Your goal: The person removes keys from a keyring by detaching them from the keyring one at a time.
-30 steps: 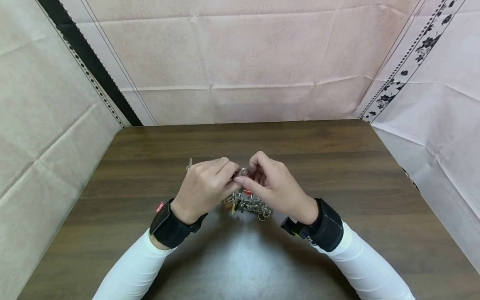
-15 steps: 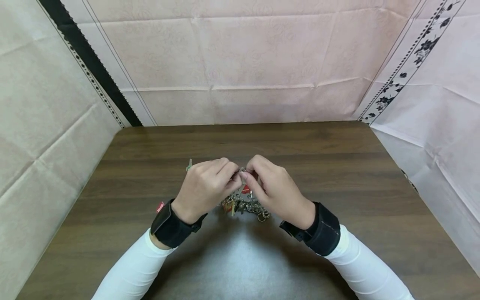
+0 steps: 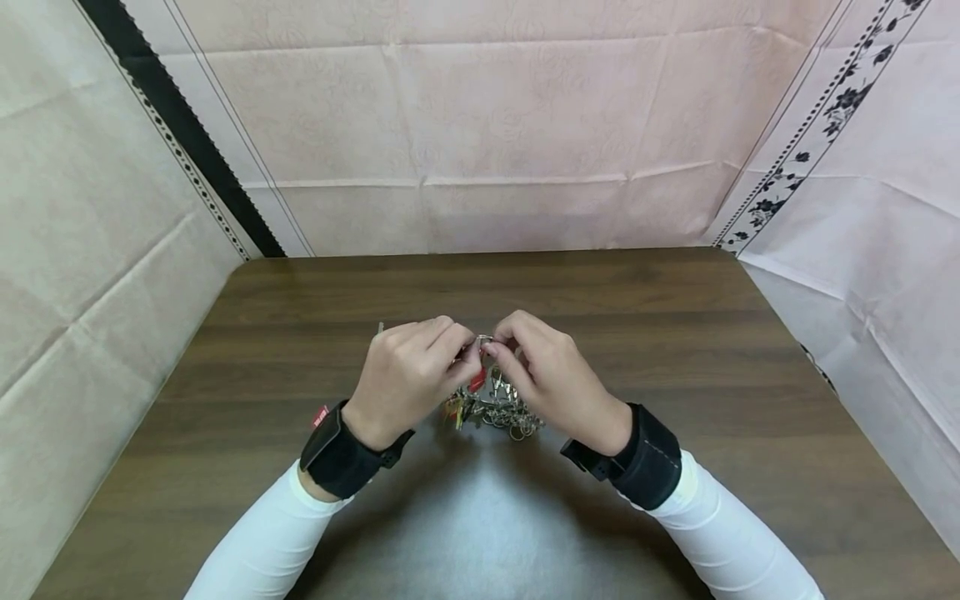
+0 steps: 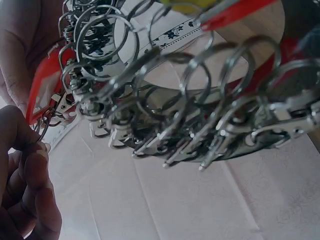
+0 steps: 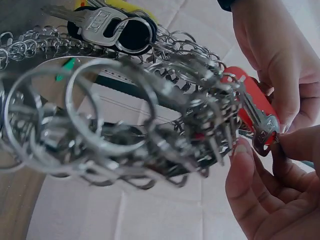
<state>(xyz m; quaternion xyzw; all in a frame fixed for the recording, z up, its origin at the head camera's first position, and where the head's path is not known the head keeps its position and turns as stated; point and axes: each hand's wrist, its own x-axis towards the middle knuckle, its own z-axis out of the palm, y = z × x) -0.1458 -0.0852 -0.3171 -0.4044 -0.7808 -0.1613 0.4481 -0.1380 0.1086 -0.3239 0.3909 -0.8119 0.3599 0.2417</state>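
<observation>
Over the table, my left hand (image 3: 412, 362) and right hand (image 3: 558, 375) meet fingertip to fingertip at a small key ring. In the left wrist view, my left thumb and finger pinch the thin key ring (image 4: 45, 127) beside a red key tag (image 4: 45, 82). My right hand (image 5: 280, 185) pinches close by the head of a silver key (image 5: 257, 112), which lies against the red tag. A large loop of many metal split rings and clips (image 3: 498, 408) hangs below the hands. The exact grip is partly hidden by the fingers.
Another silver key (image 5: 100, 25) with a black tag and a yellow tag (image 5: 127, 7) hang on the loop's far side. Past my left knuckles a key tip (image 3: 380, 327) pokes out. The wooden table (image 3: 300, 292) is bordered by pale cloth walls (image 3: 487, 125).
My right fingers have drawn in from a looser pose to a pinch at the ring. The red tag has shifted left, and the loop swings slightly. My left hand stays nearly still.
</observation>
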